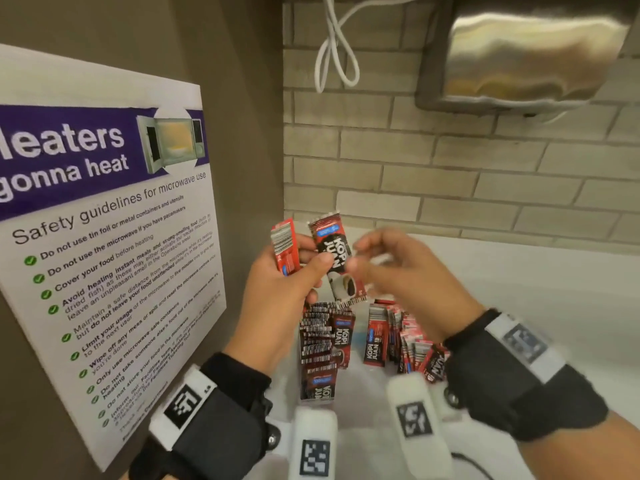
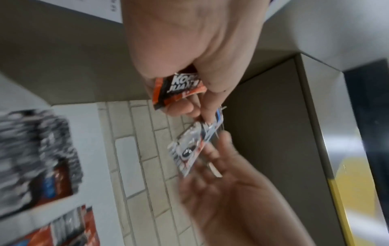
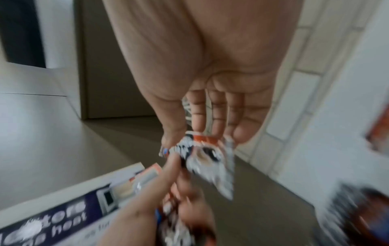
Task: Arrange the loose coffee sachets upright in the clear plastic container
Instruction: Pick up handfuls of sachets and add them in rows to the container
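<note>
My left hand [image 1: 311, 263] is raised above the container and grips two red and black coffee sachets. One shows its barcode side [image 1: 284, 245]; my thumb pinches the other, a "Kopi Juan" sachet [image 1: 335, 259] [image 2: 187, 149] [image 3: 202, 154]. My right hand [image 1: 360, 258] [image 3: 210, 69], blurred, meets that sachet at its right edge, thumb and fingertips closing on it. Below both hands the clear plastic container [image 1: 360, 374] stands on the white counter. A dense row of upright sachets [image 1: 320, 344] fills its left side, and another group of sachets [image 1: 405, 336] stands at its right.
A microwave safety poster [image 1: 104, 244] hangs on the brown wall close on the left. Behind runs a brick-tiled wall [image 1: 450, 174], with a steel dispenser [image 1: 519, 57] and a looped white cable [image 1: 334, 57] above. White counter [image 1: 536, 306] extends to the right.
</note>
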